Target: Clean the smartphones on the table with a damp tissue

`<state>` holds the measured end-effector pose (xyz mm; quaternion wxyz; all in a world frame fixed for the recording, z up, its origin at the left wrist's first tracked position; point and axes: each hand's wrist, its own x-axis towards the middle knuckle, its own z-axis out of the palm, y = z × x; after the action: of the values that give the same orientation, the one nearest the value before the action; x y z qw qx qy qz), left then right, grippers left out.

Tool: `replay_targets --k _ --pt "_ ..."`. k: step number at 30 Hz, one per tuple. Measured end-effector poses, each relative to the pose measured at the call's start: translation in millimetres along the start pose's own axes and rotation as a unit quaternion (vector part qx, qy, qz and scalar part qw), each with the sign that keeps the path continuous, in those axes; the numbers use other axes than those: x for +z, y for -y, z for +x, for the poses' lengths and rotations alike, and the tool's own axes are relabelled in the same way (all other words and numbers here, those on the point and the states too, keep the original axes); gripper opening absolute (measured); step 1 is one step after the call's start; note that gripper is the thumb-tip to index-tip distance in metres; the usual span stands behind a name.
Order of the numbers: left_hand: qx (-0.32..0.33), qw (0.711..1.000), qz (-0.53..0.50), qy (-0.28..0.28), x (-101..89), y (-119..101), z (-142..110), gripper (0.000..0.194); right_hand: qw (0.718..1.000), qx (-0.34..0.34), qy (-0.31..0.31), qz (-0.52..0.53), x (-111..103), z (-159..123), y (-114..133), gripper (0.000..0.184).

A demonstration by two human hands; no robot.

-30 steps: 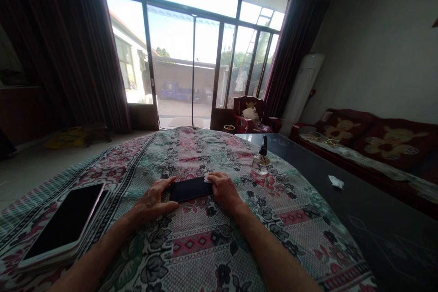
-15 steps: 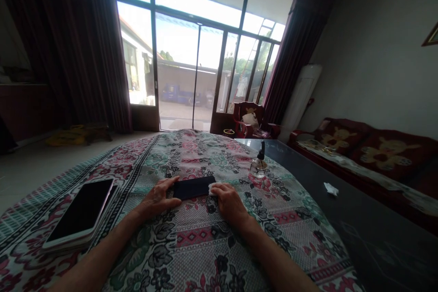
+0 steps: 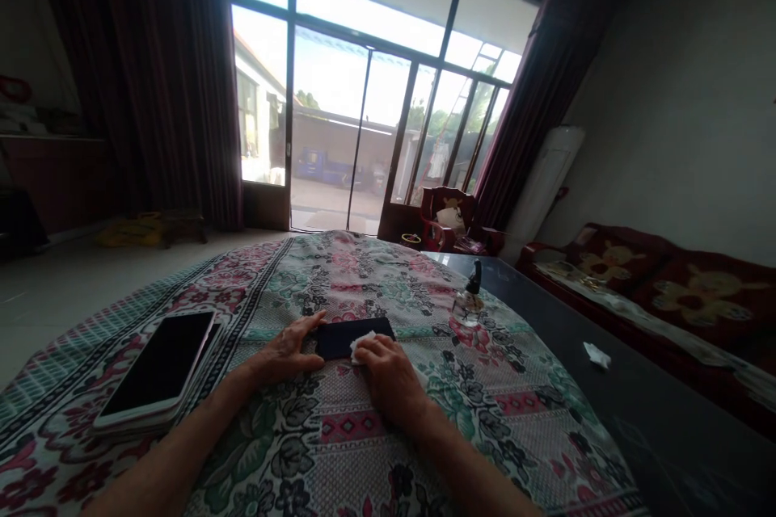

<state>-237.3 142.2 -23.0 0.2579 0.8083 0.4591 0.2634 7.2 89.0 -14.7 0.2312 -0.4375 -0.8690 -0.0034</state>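
Observation:
A dark navy, flat rectangle that looks like a phone [image 3: 337, 338] lies on the flowered tablecloth. My left hand [image 3: 292, 349] grips its left end, thumb on the near edge and fingers on the far edge. In my right hand [image 3: 388, 376] is a crumpled white tissue [image 3: 361, 346], pressed by the fingertips onto the upper face of the phone. The palm and the rest of the tissue are partly hidden. Further right stands a clear bottle [image 3: 466, 308] with a black pump top. To the left rests a white-framed tablet [image 3: 158, 367] on top of other flat things.
The patterned tablecloth [image 3: 418, 452] covers the rounded near table area. A dark glossy tabletop [image 3: 563, 355] extends at right, bearing a crumpled white tissue [image 3: 597, 356]. Beyond are a red wooden sofa [image 3: 697, 283], an armchair [image 3: 449, 218] and glass doors [image 3: 339, 137].
My right hand has slid the tissue leftward from the phone's right end toward its middle. My left hand keeps its grip. The whole view has shifted slightly.

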Motion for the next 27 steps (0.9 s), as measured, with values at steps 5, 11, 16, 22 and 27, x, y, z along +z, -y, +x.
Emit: replay_targets --k 5,11,16,22,27 --pt "0.006 1.0 -0.002 -0.013 3.8 3 2 0.085 0.998 -0.045 0.035 -0.009 15 21 32 0.021" --pt "-0.001 1.0 -0.011 -0.015 1.6 -3 0 0.085 1.0 0.011 0.024 0.005 12 26 20 0.027" --pt "-0.006 1.0 -0.015 -0.015 -0.8 -8 -2 0.084 0.988 0.15 -0.016 -0.026 1 23 -20 0.038" --pt "-0.013 1.0 -0.017 -0.013 -0.9 -9 -2 0.085 0.987 0.159 -0.013 -0.025 7 25 -16 0.042" --pt "-0.004 1.0 -0.011 -0.023 1.5 -7 -1 0.085 0.999 0.016 0.019 0.022 21 32 21 0.038"
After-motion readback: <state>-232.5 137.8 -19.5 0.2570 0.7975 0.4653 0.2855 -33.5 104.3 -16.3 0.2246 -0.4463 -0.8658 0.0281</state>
